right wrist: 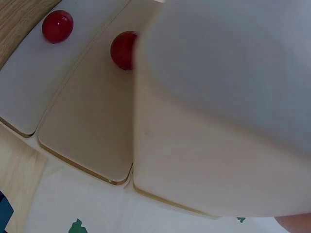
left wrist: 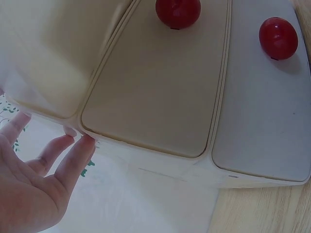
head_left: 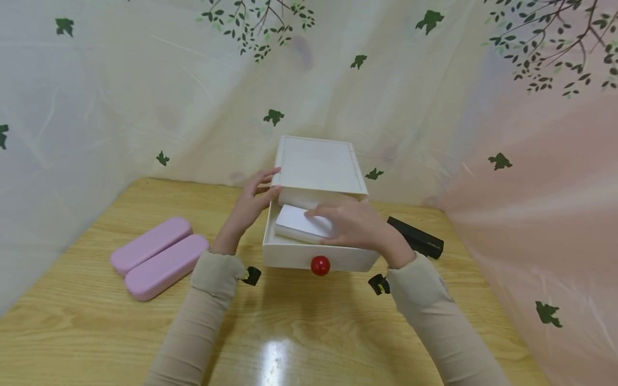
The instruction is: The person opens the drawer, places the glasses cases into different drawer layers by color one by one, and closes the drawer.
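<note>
A white drawer cabinet (head_left: 318, 163) stands on the table with its top drawer (head_left: 289, 256) pulled out, a red knob (head_left: 320, 265) on the drawer front. Inside the drawer lies a white box (head_left: 299, 219), slightly raised at its far side. My right hand (head_left: 354, 222) holds this box, index finger across its top and thumb near its front edge; the other fingers are hidden. Against the cabinet's left side rests my left hand (head_left: 251, 201), fingers spread and fingertips touching the wall. In the left wrist view, its fingers (left wrist: 73, 162) reach the cabinet's edge.
Two pink oblong cases (head_left: 166, 268) lie side by side at the left of the table. A black oblong box (head_left: 417, 237) lies right of the cabinet. Two lower drawers with red knobs (left wrist: 278, 38) are closed. A patterned curtain (head_left: 207, 107) hangs behind.
</note>
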Tool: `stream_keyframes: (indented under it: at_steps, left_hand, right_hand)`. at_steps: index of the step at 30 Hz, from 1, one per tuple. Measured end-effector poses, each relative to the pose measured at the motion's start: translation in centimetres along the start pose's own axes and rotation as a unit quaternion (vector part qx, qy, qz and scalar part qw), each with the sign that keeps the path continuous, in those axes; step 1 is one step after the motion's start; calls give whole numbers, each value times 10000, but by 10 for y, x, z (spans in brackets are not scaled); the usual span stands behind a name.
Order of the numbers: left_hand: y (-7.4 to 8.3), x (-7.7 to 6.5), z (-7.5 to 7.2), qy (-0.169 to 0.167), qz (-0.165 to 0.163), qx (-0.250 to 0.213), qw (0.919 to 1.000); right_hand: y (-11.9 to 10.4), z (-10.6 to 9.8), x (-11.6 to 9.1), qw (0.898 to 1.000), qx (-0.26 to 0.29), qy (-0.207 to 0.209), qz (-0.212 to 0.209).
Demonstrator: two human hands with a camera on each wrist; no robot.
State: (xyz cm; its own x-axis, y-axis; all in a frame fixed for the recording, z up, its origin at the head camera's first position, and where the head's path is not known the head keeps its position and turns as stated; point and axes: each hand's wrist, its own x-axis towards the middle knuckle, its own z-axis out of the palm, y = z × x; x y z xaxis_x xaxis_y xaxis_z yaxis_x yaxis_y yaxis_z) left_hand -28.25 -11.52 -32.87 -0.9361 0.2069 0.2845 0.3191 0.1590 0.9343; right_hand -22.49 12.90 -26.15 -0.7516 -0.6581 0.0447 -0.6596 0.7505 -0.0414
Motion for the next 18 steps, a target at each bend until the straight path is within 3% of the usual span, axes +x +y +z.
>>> stream_keyframes:
  at_steps: [18]
  left_hand:
    - [2,-1,0,-11,-1,-12,10000]
  right_hand:
    - [1,3,4,9990,182,-116,393]
